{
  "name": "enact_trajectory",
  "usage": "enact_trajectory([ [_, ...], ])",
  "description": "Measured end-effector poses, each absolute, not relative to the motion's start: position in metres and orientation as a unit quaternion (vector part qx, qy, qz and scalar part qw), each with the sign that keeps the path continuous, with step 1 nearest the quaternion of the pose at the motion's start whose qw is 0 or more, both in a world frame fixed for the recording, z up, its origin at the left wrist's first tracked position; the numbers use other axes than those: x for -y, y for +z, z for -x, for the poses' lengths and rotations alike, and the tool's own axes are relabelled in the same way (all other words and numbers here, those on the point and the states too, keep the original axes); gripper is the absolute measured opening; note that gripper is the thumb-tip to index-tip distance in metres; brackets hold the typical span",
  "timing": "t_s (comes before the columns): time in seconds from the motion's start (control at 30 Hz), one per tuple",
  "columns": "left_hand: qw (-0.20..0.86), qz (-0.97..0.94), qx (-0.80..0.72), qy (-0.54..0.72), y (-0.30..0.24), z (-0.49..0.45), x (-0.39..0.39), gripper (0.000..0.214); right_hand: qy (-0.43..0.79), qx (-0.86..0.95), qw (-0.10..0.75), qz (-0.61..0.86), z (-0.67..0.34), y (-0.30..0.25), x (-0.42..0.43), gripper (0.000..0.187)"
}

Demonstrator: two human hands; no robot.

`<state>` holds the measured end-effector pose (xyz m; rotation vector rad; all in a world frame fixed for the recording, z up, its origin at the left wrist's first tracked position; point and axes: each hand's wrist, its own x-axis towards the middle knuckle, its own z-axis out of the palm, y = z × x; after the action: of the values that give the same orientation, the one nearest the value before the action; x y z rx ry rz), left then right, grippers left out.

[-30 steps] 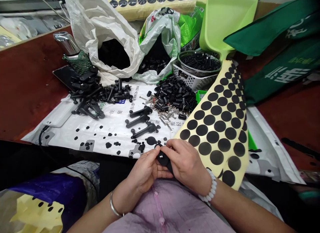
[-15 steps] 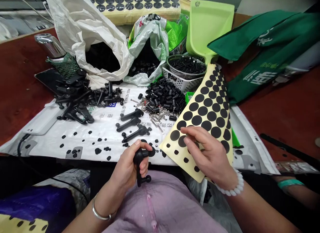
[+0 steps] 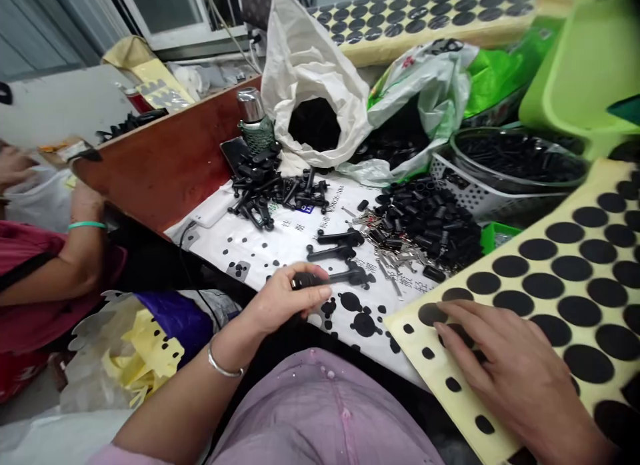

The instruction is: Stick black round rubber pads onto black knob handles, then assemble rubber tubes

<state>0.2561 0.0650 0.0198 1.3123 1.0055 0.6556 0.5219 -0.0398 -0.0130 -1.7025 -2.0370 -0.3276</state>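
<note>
Left of the person's hands, the left hand [image 3: 280, 300] grasps a black plastic handle-like part [image 3: 303, 280] at the near edge of a white-sheeted surface [image 3: 270, 248]. Right hand [image 3: 515, 362] over a pale-yellow sheet [image 3: 463, 412] of round black stickers, thumb and forefinger at a corner disc [image 3: 430, 315]; pinching or not, cannot tell.

Pale mauve top [image 3: 305, 418], pink buttons [image 3: 346, 413] down front; slim silver bangle [image 3: 215, 364] around left wrist [image 3: 239, 337].

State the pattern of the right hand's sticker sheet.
Sticker sheet: black discs on pale yellow; head view.
</note>
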Motion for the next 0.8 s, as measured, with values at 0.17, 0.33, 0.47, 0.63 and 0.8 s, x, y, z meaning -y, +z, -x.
enact_trajectory([
  [0.17,0.345,-0.724,-0.495,0.335,0.026,-0.259,-0.088,0.042,-0.126,0.746,0.25,0.604,-0.518,-0.012,0.033,0.032],
  [0.33,0.191,-0.89,-0.394,0.128,0.008,-0.296,-0.112,0.095,-0.135,0.737,0.258,0.609,-0.515,-0.011,0.036,0.028],
  [0.47,0.135,-0.919,-0.366,0.046,0.0,-0.297,-0.131,0.105,-0.129,0.737,0.273,0.605,-0.514,-0.013,0.038,0.026],
  [0.63,0.117,-0.921,-0.361,0.084,-0.002,-0.293,-0.134,0.075,-0.146,0.741,0.291,0.588,-0.514,-0.016,0.038,0.024],
  [0.8,0.114,-0.89,-0.418,0.14,0.002,-0.296,-0.129,0.078,-0.154,0.749,0.284,0.578,-0.524,-0.023,0.039,0.028],
])
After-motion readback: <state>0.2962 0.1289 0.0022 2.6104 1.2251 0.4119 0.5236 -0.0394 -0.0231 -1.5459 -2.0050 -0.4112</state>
